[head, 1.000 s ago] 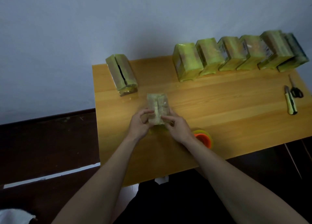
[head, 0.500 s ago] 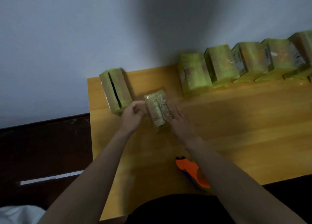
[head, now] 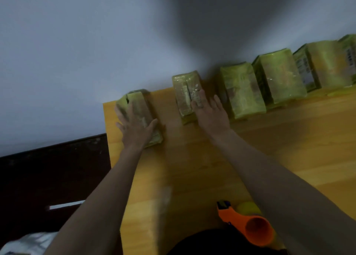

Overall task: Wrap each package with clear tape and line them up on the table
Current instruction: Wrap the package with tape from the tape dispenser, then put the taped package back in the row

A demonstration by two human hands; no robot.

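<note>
Packages are what I'm watching, but nearest me, at the bottom right of the frame, an orange tape dispenser (head: 248, 225) lies on the wooden table (head: 192, 177); I can read no brand on it.

Higher up, left of centre, my left hand (head: 137, 128) lies flat with fingers spread on the leftmost package (head: 143, 110), a yellow-green block by the table's left corner with a dark slit along its top. The fingers look straight and pressing, not curled round it.

Just right of that, in the middle of the frame, my right hand (head: 210, 113) rests with straight, slightly spread fingers against the right side of the middle package (head: 185, 96), which stands upright at the table's far edge by the wall (head: 96, 43). It is glossy and yellow-green under clear wrap, with a seam down its face and small print too blurred to read.

Farther, running to the upper right, a row of taped packages (head: 279, 79) stands side by side, touching, near the middle one but apart from it. Pale labels show on some; their writing is unreadable.
</note>
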